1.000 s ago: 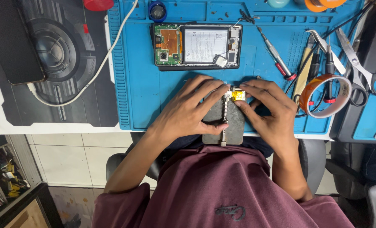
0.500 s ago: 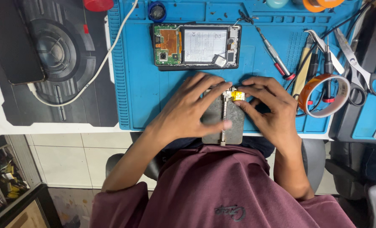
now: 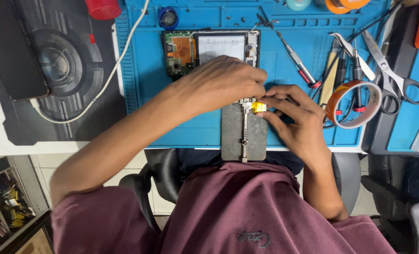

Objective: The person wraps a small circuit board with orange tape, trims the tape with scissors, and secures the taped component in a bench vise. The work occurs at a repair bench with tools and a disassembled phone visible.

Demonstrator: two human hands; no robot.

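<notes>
- The left hand [image 3: 223,82] arches over the top end of a grey metal holder plate [image 3: 244,134], fingers curled downward; its grip pinches at the small parts there, but exactly what the fingertips pinch is hidden under the knuckles.
- The right hand [image 3: 292,117] comes in from the other side, thumb and forefinger closed on a small yellow component [image 3: 260,107] that sits at the plate's upper right edge, just beside the left fingertips.
- The holder plate is a flat rectangle, matt grey, with a ribbed slot running down its middle; it lies on the near edge of the blue silicone mat [image 3: 143,84] covering the bench and overhangs toward the person's lap.
- Beyond the hands lies an opened phone [image 3: 209,47], its green circuit board, copper-coloured foil and pale battery panel exposed; the left hand covers its lower edge.
- To the right rest a red-tipped screwdriver [image 3: 296,66], tweezers [image 3: 346,44], steel scissors [image 3: 393,70] and a roll of amber tape [image 3: 355,104].
- To the left, a white cable [image 3: 110,75] curves across a dark patterned mat [image 3: 63,66].
</notes>
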